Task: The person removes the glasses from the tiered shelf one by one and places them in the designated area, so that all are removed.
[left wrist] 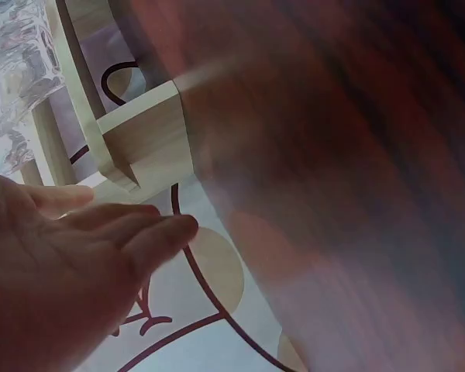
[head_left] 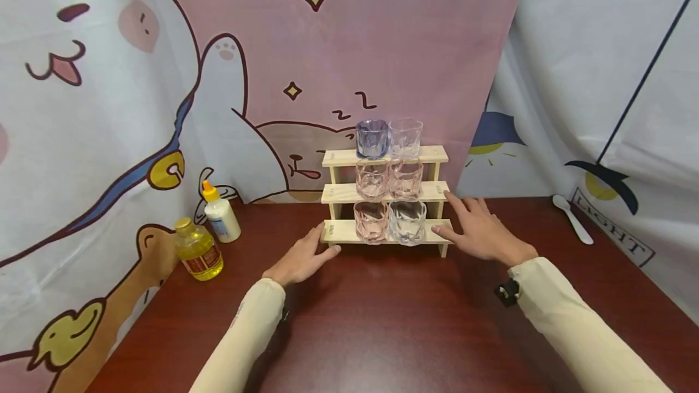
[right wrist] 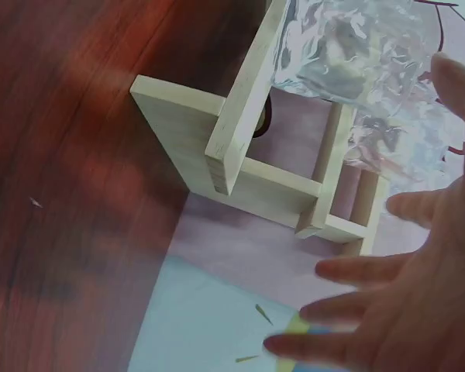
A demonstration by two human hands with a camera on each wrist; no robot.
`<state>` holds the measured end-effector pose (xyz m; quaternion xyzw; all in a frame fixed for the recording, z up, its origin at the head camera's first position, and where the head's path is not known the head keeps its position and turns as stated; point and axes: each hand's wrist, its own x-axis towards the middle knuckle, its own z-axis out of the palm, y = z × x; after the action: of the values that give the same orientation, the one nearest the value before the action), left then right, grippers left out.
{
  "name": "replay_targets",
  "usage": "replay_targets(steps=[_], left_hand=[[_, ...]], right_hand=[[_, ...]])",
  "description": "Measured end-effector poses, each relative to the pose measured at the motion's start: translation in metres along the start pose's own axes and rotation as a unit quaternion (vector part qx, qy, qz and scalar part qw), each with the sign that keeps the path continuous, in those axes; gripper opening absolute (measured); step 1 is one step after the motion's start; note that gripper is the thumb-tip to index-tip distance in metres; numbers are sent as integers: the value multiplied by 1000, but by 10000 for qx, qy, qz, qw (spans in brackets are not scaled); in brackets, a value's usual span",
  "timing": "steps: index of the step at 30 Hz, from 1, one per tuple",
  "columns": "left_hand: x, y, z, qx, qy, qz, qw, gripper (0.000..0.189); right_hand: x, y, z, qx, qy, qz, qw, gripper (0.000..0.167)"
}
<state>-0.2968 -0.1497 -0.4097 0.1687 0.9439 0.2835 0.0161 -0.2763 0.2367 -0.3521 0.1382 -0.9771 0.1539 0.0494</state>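
Observation:
A three-step wooden rack [head_left: 338, 233] stands on the table with two glasses on each step. On the top step are a blue glass [head_left: 372, 139] and a clear glass [head_left: 406, 138]. The middle step carries two pink glasses [head_left: 372, 181]. Below them sit another pink glass [head_left: 371, 223] and a clear glass [head_left: 407, 223]. My left hand [head_left: 300, 261] is at the rack's left end, fingers extended near the bottom step. On the other side, my right hand [head_left: 485, 233] spreads its fingers beside the right end. Neither hand holds anything.
On the left of the dark red table [head_left: 382, 326] stand a bottle of yellow liquid [head_left: 199, 253] and a white glue bottle [head_left: 224, 221] with an orange cap. A white spoon [head_left: 572, 219] lies at the far right. Printed cloth [head_left: 415, 35] hangs behind the rack and along both sides.

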Motion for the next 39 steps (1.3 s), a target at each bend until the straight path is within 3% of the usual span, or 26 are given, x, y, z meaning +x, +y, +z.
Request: replay_targets(steps=[2, 6, 9, 16, 32, 39], left_hand=[[5, -2, 3, -246, -40, 99, 9996, 85], [14, -3, 7, -502, 71, -38, 9987, 81], [18, -3, 9, -569, 130, -193, 9981, 82], [24, -5, 12, -850, 17, -181, 9962, 79], [31, -15, 12, -616, 94, -91, 9980, 77], [38, -10, 5, -415, -21, -59, 9991, 76]], right_hand=[[4, 2, -1, 175, -50, -122, 9998, 92], [13, 5, -4, 418, -90, -239, 9988, 91], [20, 5, -8, 490, -22, -329, 9983, 89], [37, 4, -22, 576, 157, -516, 9969, 80], [83, -16, -60, 1152, 484, -349, 9916, 72], [100, -27, -73, 1224, 345, -95, 9918, 75]])
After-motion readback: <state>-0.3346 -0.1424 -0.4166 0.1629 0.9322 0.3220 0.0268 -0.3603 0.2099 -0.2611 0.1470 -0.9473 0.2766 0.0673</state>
